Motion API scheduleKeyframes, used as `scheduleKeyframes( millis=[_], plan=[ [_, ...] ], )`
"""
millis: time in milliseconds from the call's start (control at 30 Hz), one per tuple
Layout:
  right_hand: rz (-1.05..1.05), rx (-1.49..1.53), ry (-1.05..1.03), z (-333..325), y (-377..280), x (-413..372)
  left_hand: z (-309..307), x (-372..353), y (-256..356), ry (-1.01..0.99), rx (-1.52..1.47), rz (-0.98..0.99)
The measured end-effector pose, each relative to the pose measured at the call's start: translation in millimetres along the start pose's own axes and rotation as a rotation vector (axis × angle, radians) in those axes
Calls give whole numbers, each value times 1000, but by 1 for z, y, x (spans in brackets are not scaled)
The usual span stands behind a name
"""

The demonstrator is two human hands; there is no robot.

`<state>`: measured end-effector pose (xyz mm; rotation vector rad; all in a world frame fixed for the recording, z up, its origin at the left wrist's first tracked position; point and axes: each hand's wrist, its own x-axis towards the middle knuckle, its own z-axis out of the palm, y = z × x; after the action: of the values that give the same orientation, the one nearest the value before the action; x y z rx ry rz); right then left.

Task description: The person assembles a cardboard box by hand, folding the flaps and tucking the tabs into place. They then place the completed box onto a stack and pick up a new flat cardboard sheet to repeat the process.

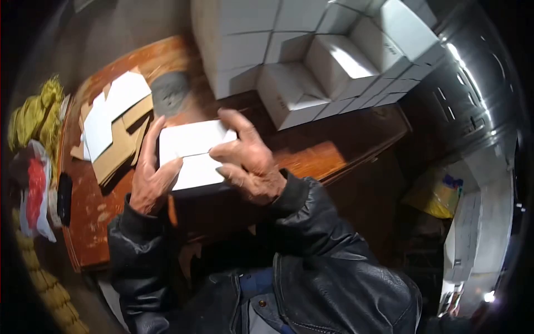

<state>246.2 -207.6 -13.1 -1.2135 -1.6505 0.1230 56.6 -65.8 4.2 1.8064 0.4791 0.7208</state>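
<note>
You have the white box [192, 142] in front of you, its pale top split by a seam where two panels meet, and you seem to be at the step of pressing those panels down and closing them. From here, the move would call for even pressure along the seam and a steady hold on both sides, so that neither panel springs up.

Your left hand [149, 181] grasps the box from its left side, thumb on the top near the seam, fingers along the side. Your right hand [250, 161] is on its right side, half spread, with digits on the top around the seam and one reaching to the far right corner. Neither hand is let go or balled up; each is opened to about the box's breadth. You can't tell here whether the box touches the wooden table [89, 222] or is held above it.

Just left of the box lie flat cardboard pieces [114, 153], white and brown. Just beyond it is a round grey patch [170, 92]; beyond and to its right stand stacked white boxes [245, 50]. Well to its left is a yellow bundle [36, 117].
</note>
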Motion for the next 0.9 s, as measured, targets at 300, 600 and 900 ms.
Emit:
scheduleKeyframes(
  millis=[300, 600, 900],
  plan=[
    [21, 135, -108, -8, -11, -8, -5, 1, 2, -10, -282, -156],
    [-107, 17, 16, -9, -13, -15, -11, 4, -22, -102, -504, -45],
    [-305, -250, 340, -94, -64, 7, -14, -1, -18, -25, -487, -198]
  ],
)
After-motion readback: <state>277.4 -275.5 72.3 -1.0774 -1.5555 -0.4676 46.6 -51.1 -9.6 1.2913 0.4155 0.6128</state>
